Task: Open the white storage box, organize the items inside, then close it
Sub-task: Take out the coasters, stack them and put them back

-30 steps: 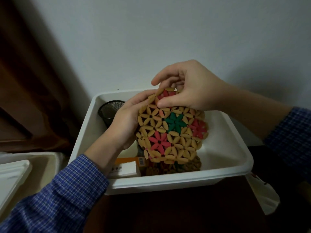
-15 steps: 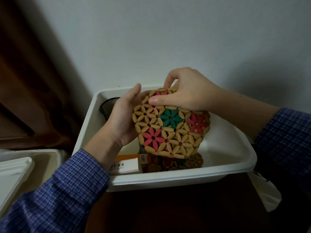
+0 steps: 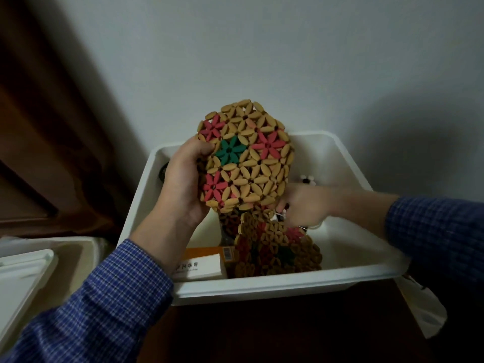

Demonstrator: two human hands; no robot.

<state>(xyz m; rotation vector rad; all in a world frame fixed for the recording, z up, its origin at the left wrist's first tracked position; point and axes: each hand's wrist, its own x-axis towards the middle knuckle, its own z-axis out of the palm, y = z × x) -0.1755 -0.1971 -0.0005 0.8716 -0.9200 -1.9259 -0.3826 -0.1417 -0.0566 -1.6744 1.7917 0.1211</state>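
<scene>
Right now the box (image 3: 262, 286) sits open on a dark surface (image 3: 262, 334) against the wall, lid off. The white lid-like piece (image 3: 23, 279) at far left is probably its cover, parked out of the way.

Left hand (image 3: 183, 184) grips a beaded flower mat (image 3: 246, 155) by its left edge, thumb over the front, fingers behind. Mat is held upright above the box, likely lifted clear so the space below is free to sort.

Right hand (image 3: 301, 205) reaches down into the box behind the lifted mat. It's blurred; fingers look curled near something small and white, but whether they're clamped on it or just touching, cannot tell.

More mats (image 3: 277, 250) of the same kind stand on edge, leaning near the front wall of the box. They are probably what the lifted mat gets stacked with. An orange and white carton (image 3: 201, 263) lies flat at front left, just beside those mats. A small white flower-shaped item (image 3: 307, 179) lies near the back right wall. A dark round thing (image 3: 163, 174) at back left is mostly hidden by the left hand.

Stage, as a judgement: opening done, sorting under way, closing not yet started. Likely next: clear the loose bits, then set the mat down with the others. Risk: the mat is floppy beadwork and could sag or slip from a one-edge grip.
</scene>
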